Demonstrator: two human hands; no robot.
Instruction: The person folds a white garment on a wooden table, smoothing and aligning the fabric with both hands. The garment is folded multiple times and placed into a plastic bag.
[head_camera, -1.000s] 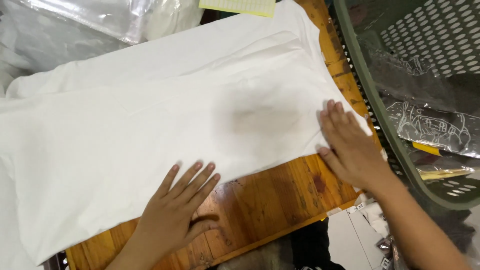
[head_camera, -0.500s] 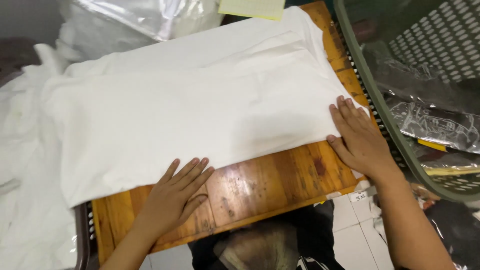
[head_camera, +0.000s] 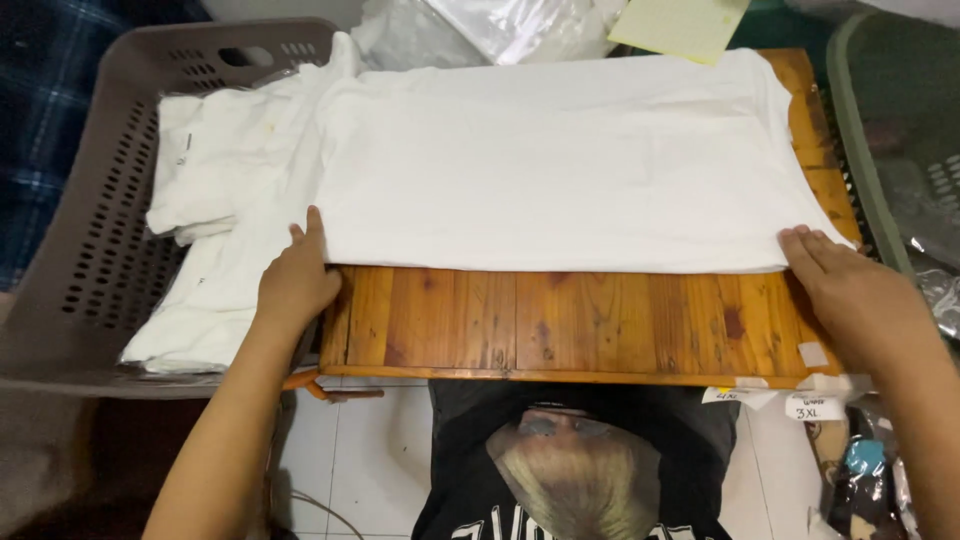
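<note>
Folded white cloth (head_camera: 560, 165): laid flat across a wooden board (head_camera: 570, 320), its near edge straight and running from one hand to the other. A bare strip of board is left open between that edge and the board's front rim.

Left hand (head_camera: 297, 280): placed at the cloth's near left corner, fingers held together and laid on the fabric, thumb side against the board's left end. Nothing is pinched that can be seen. Just outward of this hand, a stack of white garments (head_camera: 215, 190) is held in a grey perforated basket (head_camera: 90, 240), which closes off the room on that side.

Right hand (head_camera: 850, 295): set at the cloth's near right corner, fingers extended and close together, tips resting on the cloth edge, palm on the board. Whether fabric is gripped underneath cannot be told. Beyond this hand, a green basket (head_camera: 870, 160) stands close to the board's right end.

Far side of the cloth: a yellow paper (head_camera: 680, 25) and clear plastic bags (head_camera: 480, 25).

Change from half a second ago: both hands have been moved apart to the outer corners; the cloth is seen squarer on the board.
</note>
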